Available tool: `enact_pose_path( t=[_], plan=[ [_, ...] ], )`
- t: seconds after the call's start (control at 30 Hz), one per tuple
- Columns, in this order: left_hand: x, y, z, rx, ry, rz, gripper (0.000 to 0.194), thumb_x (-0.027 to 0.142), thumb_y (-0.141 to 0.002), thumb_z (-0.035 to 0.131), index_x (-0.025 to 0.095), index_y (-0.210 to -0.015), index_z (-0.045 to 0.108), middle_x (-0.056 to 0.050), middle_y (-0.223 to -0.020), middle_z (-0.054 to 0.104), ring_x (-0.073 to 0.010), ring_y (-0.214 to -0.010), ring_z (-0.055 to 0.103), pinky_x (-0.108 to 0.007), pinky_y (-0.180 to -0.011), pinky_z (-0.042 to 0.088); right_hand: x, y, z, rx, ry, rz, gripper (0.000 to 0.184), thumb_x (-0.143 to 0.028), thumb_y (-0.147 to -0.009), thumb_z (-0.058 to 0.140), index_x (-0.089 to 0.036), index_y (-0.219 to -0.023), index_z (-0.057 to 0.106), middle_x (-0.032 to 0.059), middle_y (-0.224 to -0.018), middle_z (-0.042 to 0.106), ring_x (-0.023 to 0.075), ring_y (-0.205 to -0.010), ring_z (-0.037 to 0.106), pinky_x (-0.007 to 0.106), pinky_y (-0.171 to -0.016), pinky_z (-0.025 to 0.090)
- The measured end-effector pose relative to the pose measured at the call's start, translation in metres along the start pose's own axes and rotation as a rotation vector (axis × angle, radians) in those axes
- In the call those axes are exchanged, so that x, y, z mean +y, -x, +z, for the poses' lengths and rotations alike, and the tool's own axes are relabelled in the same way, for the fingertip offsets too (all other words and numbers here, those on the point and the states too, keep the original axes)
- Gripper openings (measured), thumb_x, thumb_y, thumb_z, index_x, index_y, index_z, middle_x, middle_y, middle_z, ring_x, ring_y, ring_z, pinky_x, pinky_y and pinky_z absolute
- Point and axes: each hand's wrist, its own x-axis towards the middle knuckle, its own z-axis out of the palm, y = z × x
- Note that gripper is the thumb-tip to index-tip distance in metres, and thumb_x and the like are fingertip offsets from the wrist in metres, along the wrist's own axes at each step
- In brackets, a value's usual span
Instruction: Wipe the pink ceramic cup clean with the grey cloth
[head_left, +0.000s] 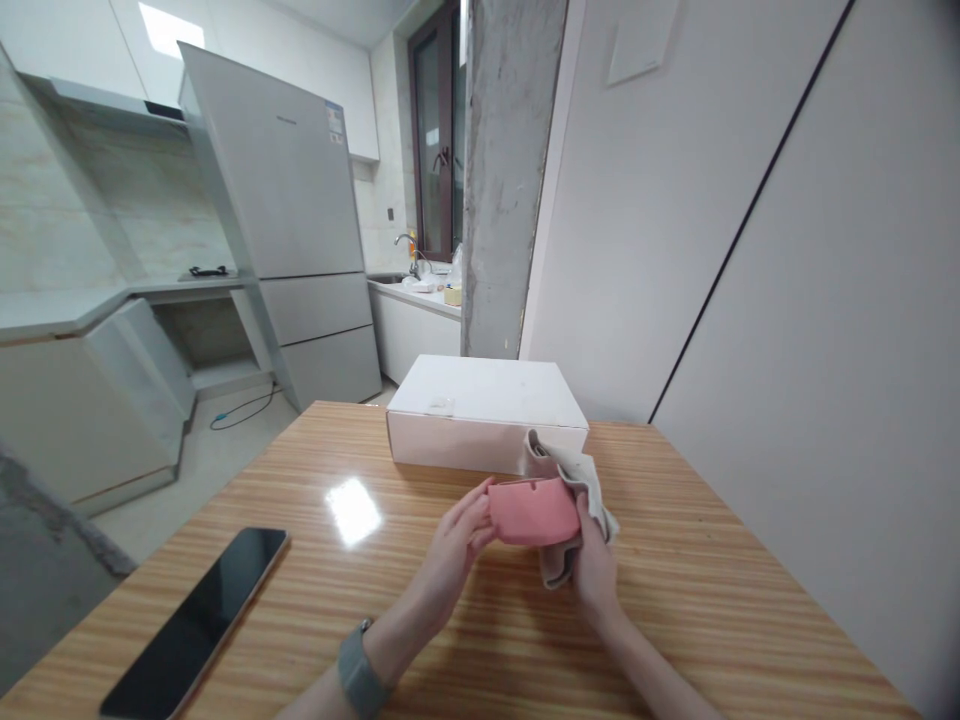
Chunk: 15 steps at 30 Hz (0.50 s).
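Observation:
A pink case-like object [529,515] with a small notch in its upper edge is held above the wooden table, in front of the white box. My left hand [459,535] grips its left end, fingers behind and along the edge. On the other side, my right hand [596,570] is closed around a beige-grey cloth [592,480] that is bunched against the pink object's right end. Part of the cloth hangs below the object. The right fingertips are partly hidden by the cloth.
A closed white box [487,390] stands at the table's far edge. On the left of the wooden table [315,620] lies a dark-screened phone [199,620]. Beyond are a refrigerator [289,190], a sink counter [420,315] and a grey pillar [506,180]. A white wall rises at right.

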Motion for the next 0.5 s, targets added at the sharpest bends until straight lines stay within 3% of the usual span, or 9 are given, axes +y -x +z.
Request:
enact_pose_path(
  t=[0.13,0.3,0.37,0.5],
  plan=[
    [-0.003,-0.001,-0.001,-0.034,-0.062,0.087,0.059,0.034,-0.069,0.080,0.015,-0.122,0.062,-0.014,-0.118,0.065,-0.0248,-0.105,0.061,-0.036,-0.095,0.043,-0.001,-0.008,0.001,0.009,-0.151,0.063,0.040,-0.055,-0.073,0.066,-0.020,-0.093,0.073,0.0020,-0.084,0.075,0.0228,-0.083,0.068,0.032,-0.075,0.054],
    [-0.008,-0.001,-0.002,-0.337,0.085,0.070,0.058,0.043,-0.072,0.076,0.014,-0.121,0.062,-0.015,-0.120,0.065,-0.0292,-0.114,0.056,-0.039,-0.099,0.040,-0.001,0.003,0.010,-0.027,-0.295,0.160,0.038,-0.052,-0.069,0.072,-0.022,-0.093,0.072,-0.0013,-0.089,0.075,0.0180,-0.082,0.067,0.027,-0.073,0.054],
    [-0.007,0.002,-0.001,-0.403,0.096,0.048,0.060,0.046,-0.072,0.075,0.014,-0.121,0.062,-0.016,-0.119,0.064,-0.0302,-0.114,0.056,-0.040,-0.098,0.041,-0.002,0.007,0.011,-0.023,-0.289,0.167,0.038,-0.052,-0.068,0.073,-0.022,-0.092,0.073,-0.0012,-0.090,0.075,0.0179,-0.082,0.066,0.026,-0.072,0.054],
    [-0.005,0.005,0.001,-0.313,0.044,0.083,0.066,0.043,-0.064,0.082,0.015,-0.119,0.060,-0.016,-0.119,0.064,-0.0295,-0.112,0.057,-0.037,-0.095,0.042,-0.003,0.014,0.007,0.005,-0.157,0.083,0.036,-0.051,-0.073,0.071,-0.022,-0.093,0.073,-0.0004,-0.089,0.075,0.0183,-0.082,0.067,0.026,-0.071,0.054]
  ],
)
